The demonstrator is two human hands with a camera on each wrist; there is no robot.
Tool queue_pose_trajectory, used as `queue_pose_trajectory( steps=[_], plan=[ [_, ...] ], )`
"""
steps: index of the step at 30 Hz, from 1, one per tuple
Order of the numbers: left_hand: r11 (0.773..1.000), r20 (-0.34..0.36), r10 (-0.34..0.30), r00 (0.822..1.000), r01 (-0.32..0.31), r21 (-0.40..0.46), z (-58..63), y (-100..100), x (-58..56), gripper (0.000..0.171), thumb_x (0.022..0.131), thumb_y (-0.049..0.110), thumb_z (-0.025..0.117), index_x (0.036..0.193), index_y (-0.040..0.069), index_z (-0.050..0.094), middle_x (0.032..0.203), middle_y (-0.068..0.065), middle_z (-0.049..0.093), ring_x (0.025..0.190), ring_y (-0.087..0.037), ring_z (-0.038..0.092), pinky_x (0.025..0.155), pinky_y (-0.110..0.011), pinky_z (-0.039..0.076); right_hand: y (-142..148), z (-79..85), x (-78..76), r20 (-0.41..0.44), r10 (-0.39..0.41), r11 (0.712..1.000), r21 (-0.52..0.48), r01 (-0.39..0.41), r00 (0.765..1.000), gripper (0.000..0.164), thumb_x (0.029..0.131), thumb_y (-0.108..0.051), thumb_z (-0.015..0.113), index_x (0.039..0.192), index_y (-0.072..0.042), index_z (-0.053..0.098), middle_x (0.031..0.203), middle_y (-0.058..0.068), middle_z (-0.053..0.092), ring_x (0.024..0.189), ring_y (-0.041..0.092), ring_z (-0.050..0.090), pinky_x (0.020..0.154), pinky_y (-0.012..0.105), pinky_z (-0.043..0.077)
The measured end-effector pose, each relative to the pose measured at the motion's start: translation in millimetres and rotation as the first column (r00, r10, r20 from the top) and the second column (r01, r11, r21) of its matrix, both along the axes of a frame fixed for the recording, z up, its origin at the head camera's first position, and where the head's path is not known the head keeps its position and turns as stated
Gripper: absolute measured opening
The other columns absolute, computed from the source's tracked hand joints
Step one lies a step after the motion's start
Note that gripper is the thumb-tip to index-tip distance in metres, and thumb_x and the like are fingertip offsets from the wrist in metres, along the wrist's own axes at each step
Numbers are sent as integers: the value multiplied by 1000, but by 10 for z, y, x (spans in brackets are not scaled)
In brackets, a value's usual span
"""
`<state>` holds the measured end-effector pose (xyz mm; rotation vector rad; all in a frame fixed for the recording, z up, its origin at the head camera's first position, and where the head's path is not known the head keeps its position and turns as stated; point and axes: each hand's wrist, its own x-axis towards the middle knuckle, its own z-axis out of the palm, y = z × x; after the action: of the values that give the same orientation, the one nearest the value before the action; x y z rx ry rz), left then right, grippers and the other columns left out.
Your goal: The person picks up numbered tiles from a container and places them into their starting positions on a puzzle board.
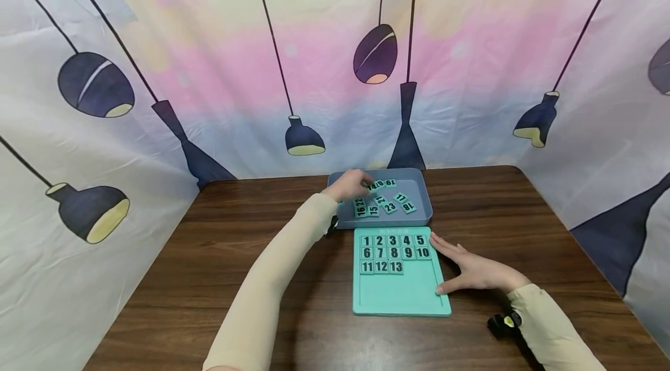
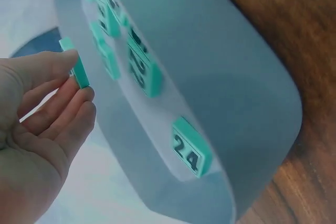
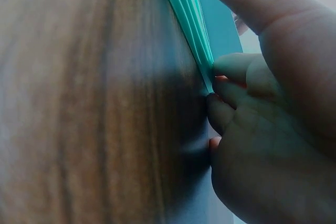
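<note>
My left hand (image 1: pixel 349 185) is over the left part of the blue-grey tray (image 1: pixel 384 222). In the left wrist view its thumb and fingers pinch a thin green number tile (image 2: pixel 81 74), seen edge-on. Several loose tiles lie in the tray, among them a 24 tile (image 2: pixel 190 150) by the near wall and a 23 tile (image 1: pixel 389 207). My right hand (image 1: pixel 476 269) spreads thumb and fingers along the right edge of the green number board (image 1: pixel 398 298), touching it. Tiles 1 to 13 sit in order in the board's upper rows; its lower part is bare.
The board lies on a brown wooden table (image 1: pixel 209 278), just in front of the tray. A fabric backdrop (image 1: pixel 335 68) printed with lamps hangs behind the table and along its sides.
</note>
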<state>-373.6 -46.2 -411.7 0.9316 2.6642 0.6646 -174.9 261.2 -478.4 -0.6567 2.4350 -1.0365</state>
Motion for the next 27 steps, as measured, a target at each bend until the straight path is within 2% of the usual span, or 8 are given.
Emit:
queue_pose_trajectory(
  steps=[5,10,13,15,20,23,27],
  plan=[
    [997,1,-77,997,77,20,89,50,178,41,100,8,63,140,-1,58,138,-14,61,124,-28,59,98,-36,51,8,9,-6,2,-16,1000,15,16,1000,112,86,-44,80,163,-8,7,167,19,-4,147,53,-8,112,74,1],
    [983,-28,-183,983,184,5,104,129,462,40,100,11,64,139,2,60,138,-10,61,125,-23,59,100,-31,50,-8,8,-15,-2,-20,999,25,20,1000,113,85,-45,80,163,-7,8,167,20,-3,148,52,-7,113,73,0],
    [965,-79,-261,962,260,-21,75,180,685,38,100,13,66,137,4,63,137,-8,62,125,-20,59,102,-27,48,-27,-3,-12,3,-17,1000,18,17,1000,112,85,-44,80,162,-7,8,167,20,-3,148,51,-6,113,72,-1],
    [949,-118,-314,942,310,-52,46,219,844,37,99,14,67,135,5,64,135,-7,64,124,-18,59,101,-25,47,-34,-11,-9,7,-14,1000,15,14,1000,111,86,-44,80,162,-7,8,167,20,-3,149,51,-6,113,72,-1],
    [910,-183,-412,893,390,-143,-32,304,1203,35,99,18,67,133,8,67,130,-4,66,120,-14,61,98,-22,48,-36,-12,-6,25,-23,1000,20,22,999,111,86,-44,80,163,-8,7,167,19,-4,148,52,-8,112,74,0],
    [896,-182,-438,880,410,-173,-73,338,1345,35,99,19,67,132,9,67,128,-3,66,117,-10,62,96,-19,48,-31,2,-7,23,-21,1000,18,21,1000,111,86,-43,79,163,-8,7,167,20,-4,148,53,-8,112,74,0],
    [883,-175,-460,871,425,-201,-144,370,1456,34,98,19,69,131,10,68,127,-2,67,116,-8,62,95,-17,47,-28,21,-9,18,-8,1000,8,8,1000,110,87,-41,80,163,-6,7,167,21,-4,147,53,-8,112,73,-1]
  ],
)
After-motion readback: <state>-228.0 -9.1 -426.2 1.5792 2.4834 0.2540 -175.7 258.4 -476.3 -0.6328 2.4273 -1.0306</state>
